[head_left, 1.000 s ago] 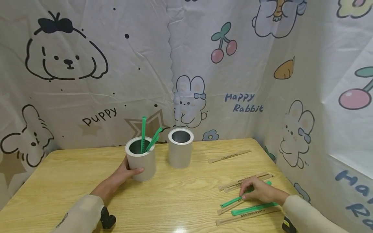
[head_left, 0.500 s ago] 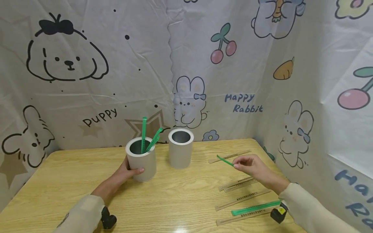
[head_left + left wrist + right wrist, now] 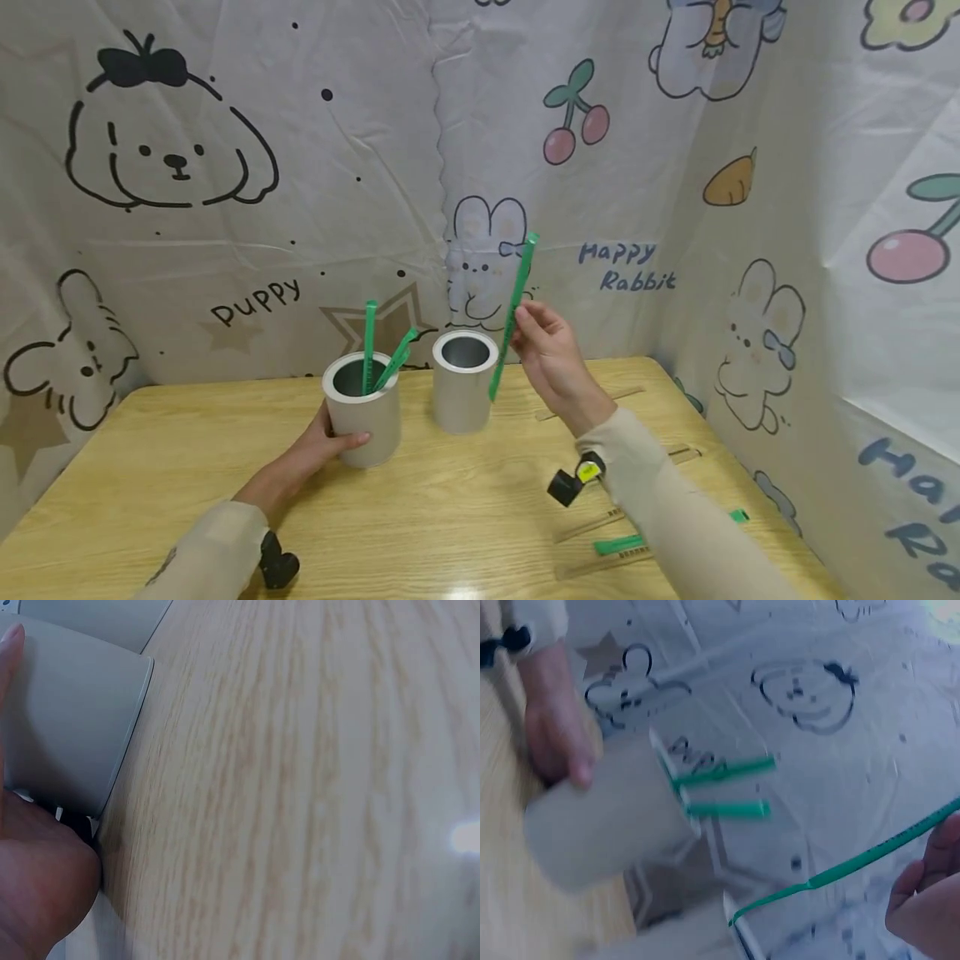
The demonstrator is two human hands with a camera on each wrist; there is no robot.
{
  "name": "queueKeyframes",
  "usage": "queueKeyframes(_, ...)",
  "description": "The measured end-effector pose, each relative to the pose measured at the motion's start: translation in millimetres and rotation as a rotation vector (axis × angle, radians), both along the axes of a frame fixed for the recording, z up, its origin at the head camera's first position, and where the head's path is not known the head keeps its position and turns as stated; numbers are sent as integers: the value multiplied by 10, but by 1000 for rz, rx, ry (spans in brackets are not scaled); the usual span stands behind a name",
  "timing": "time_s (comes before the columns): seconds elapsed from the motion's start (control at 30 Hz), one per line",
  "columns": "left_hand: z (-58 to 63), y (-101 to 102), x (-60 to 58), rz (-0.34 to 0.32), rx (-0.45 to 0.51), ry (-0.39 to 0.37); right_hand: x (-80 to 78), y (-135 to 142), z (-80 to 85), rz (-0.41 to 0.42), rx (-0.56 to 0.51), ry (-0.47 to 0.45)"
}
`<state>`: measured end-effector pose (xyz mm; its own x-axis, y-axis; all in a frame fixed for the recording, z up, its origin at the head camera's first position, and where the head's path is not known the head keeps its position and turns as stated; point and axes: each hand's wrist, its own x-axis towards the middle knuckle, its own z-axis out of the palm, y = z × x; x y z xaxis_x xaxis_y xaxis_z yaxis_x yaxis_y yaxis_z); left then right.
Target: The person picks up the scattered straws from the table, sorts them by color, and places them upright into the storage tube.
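Note:
My left hand (image 3: 311, 450) grips the side of a white cylindrical canister (image 3: 378, 429), its thumb across the front. Several green wrapped straws (image 3: 370, 342) lean inside this canister and stick out above its rim. To its right stands a second white canister (image 3: 463, 400), with no straw showing in its mouth. My right hand (image 3: 553, 354) pinches a green wrapped straw (image 3: 525, 267) near its middle, held steeply tilted beside that second canister. In the right wrist view the straw's lower tip overlaps the second canister's rim (image 3: 742, 937).
At the table's right lie brown paper-wrapped straws (image 3: 588, 527) and another green wrapped straw (image 3: 618, 546), partly hidden under my right sleeve (image 3: 675, 500). One brown straw (image 3: 630, 394) lies farther back. A printed cloth (image 3: 360, 192) hangs behind the wooden table (image 3: 450, 517).
My right hand picked a green straw off the table, moved left and up with it, and turned it steeply upright beside the second canister. My left hand has stayed on its canister.

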<state>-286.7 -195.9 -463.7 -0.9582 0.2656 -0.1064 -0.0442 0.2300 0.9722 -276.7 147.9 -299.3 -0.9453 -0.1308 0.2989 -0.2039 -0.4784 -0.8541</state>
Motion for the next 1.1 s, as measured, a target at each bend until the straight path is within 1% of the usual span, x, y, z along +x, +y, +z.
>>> queueKeyframes(0.13,1,-11,-2,-6,14,15,0,-560,180,-60,-58,-14)
queueKeyframes(0.27,2,1,3,0,22,13,6,-1017,255,-134,-71,-5)
queueKeyframes(0.4,1,14,11,-1,19,5,-45,-1340,200,-213,-24,43)
queueKeyframes(0.47,-3,14,10,0,13,1,-79,-1447,147,-246,24,77)
queueKeyframes(0.57,-6,10,10,13,11,3,-147,-1540,36,-257,126,102)
queueKeyframes(0.63,-9,10,12,12,15,9,-180,-1535,-39,-256,214,104)
queueKeyframes(0.73,-14,20,22,6,28,14,-224,-1436,-126,-259,319,103)
queueKeyframes(0.87,-20,17,32,6,28,10,-248,-1197,-141,-271,392,140)
queueKeyframes(0.97,-21,13,37,14,20,9,-233,-976,-134,-241,474,183)
queueKeyframes(1.1,-12,18,61,9,23,14,-184,-641,-173,-151,593,237)
